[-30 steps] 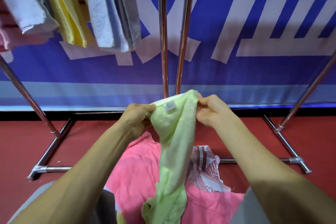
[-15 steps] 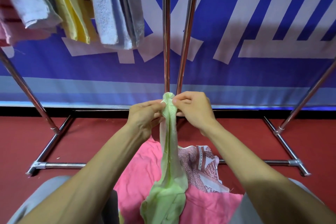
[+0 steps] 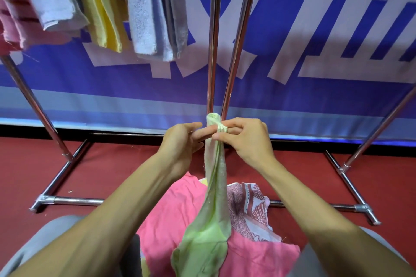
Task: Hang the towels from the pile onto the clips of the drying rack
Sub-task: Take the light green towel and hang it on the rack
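One bunched towel end (image 3: 213, 120) is pinched by right fingers (image 3: 238, 123), steadied by straight left fingers (image 3: 198, 135), before the rack poles (image 3: 212, 51), seemingly for clipping.

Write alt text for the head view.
The right hand pinches the bunched top of a green towel, the left hand touching it, above a pink towel pile. Behind: chrome rack poles, hung towels upper left, a blue-and-white banner.
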A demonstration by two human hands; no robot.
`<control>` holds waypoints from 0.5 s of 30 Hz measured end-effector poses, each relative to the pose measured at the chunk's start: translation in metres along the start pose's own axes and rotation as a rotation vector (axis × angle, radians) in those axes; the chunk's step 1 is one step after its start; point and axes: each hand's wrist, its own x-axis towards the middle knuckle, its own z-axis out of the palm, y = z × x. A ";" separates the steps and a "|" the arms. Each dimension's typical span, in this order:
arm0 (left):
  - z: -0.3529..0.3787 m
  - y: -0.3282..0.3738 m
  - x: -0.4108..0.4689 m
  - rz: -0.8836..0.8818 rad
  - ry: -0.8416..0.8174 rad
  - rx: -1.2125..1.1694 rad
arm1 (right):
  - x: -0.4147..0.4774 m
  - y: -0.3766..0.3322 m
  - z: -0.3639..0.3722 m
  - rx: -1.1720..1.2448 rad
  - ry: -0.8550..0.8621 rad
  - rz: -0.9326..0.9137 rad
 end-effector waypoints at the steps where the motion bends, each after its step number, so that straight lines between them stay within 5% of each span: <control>1: -0.002 0.001 -0.001 -0.003 -0.026 0.050 | 0.000 0.000 -0.001 -0.006 0.019 -0.016; 5: -0.007 0.007 -0.007 0.053 -0.113 0.238 | 0.004 -0.005 -0.010 0.018 -0.019 -0.067; 9: -0.013 0.015 -0.007 0.458 0.056 0.664 | 0.005 -0.015 -0.023 0.137 -0.153 -0.121; 12: -0.016 0.019 -0.009 0.492 -0.119 0.820 | 0.002 -0.022 -0.032 0.186 -0.243 -0.208; 15: -0.013 0.019 -0.013 0.526 -0.221 0.735 | 0.002 -0.025 -0.040 0.226 -0.233 -0.263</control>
